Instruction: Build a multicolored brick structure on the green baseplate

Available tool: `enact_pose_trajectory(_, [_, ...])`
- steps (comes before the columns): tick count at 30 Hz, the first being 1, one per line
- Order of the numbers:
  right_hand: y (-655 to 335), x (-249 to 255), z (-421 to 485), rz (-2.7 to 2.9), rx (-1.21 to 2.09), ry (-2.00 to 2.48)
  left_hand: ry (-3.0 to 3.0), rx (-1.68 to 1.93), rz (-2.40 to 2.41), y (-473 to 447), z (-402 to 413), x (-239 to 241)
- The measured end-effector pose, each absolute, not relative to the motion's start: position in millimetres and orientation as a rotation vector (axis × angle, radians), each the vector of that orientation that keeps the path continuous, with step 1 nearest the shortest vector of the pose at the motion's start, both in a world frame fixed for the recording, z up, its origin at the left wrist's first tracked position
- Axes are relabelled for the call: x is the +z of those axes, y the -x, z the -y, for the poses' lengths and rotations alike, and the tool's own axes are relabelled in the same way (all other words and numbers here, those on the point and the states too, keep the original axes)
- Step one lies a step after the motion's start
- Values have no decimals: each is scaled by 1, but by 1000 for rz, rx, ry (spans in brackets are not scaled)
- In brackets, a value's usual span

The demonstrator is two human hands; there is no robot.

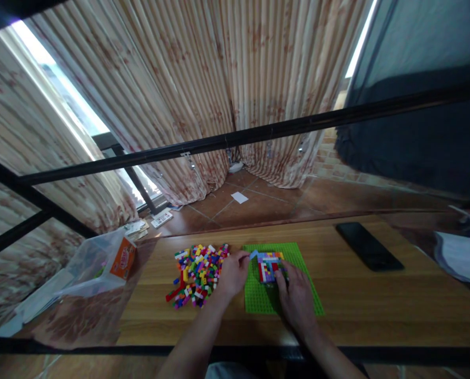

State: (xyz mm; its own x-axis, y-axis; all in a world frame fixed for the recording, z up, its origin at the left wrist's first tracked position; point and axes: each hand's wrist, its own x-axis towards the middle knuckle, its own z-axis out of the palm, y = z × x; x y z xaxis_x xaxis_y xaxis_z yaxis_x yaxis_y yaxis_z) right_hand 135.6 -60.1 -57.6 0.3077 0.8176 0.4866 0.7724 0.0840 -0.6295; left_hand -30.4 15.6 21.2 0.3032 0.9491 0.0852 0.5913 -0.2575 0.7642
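A green baseplate [298, 252] lies on the wooden table [377, 305] in front of me. A small block of many-coloured bricks [269, 265] stands on it. My left hand [234, 273] pinches a small blue brick [253, 254] at the block's upper left corner. My right hand [296, 296] rests on the baseplate just below the block, fingers curled against its lower edge. A pile of loose coloured bricks [197, 273] lies left of the baseplate, beside my left hand.
A black phone [368, 246] lies flat on the table to the right. A clear plastic bag with an orange label [100, 263] sits at the table's left end. Papers [462, 255] lie at the far right. A black bar [235, 351] runs along the near edge.
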Motion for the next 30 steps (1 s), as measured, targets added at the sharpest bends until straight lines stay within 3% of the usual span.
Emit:
enact_pose_trajectory(11, [-130,-58,58,1358,161,1616,-1515,859,-1345,34,-6,16])
enact_pose_trajectory(19, [-166,-31,47,1024,579,1567,-1546,885,-1381,30,6,34])
enact_pose_trajectory(24, [-198,-6,42,1054,670,1421,-1653,815,-1353,23,8,41])
enact_pose_trajectory(30, [-191,-18,77,1132,652,1443,-1658,710,-1267,12,36,43])
